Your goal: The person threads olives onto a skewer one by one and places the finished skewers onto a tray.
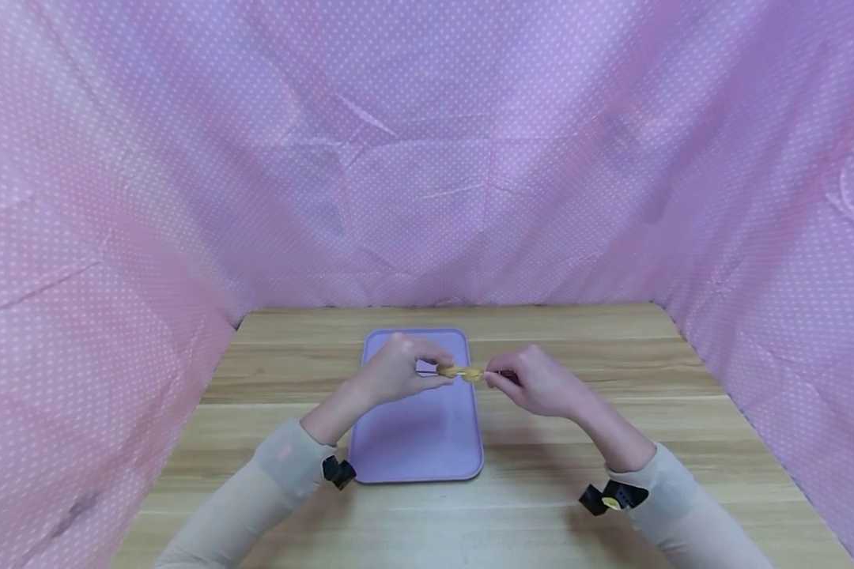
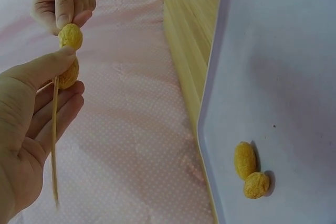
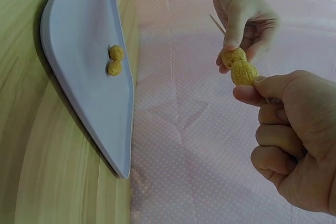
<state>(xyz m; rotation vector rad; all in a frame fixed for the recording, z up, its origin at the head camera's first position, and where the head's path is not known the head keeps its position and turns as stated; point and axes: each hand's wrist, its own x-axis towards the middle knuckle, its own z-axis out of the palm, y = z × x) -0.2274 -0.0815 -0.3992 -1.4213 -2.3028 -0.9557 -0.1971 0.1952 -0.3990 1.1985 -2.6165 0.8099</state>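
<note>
Two wrinkled yellow food balls [image 3: 244,73] sit side by side on a thin wooden skewer [image 2: 54,145], held above the tray's right side. My left hand [image 1: 402,370] pinches the nearer ball between thumb and fingers, and the long end of the skewer sticks out behind it toward the palm. Thumb and forefinger of my right hand [image 1: 541,383] pinch at the outer end of the other ball, seemingly on the skewer there; the fingertips partly hide it. Two more yellow balls [image 2: 245,160] lie touching each other on the tray, hidden by my left hand in the head view.
A light purple rectangular tray [image 1: 413,462] with a low rim lies on the wood-grain table [image 1: 569,442], beneath my left arm. Pink dotted cloth [image 1: 427,213] hangs around the table's back and sides.
</note>
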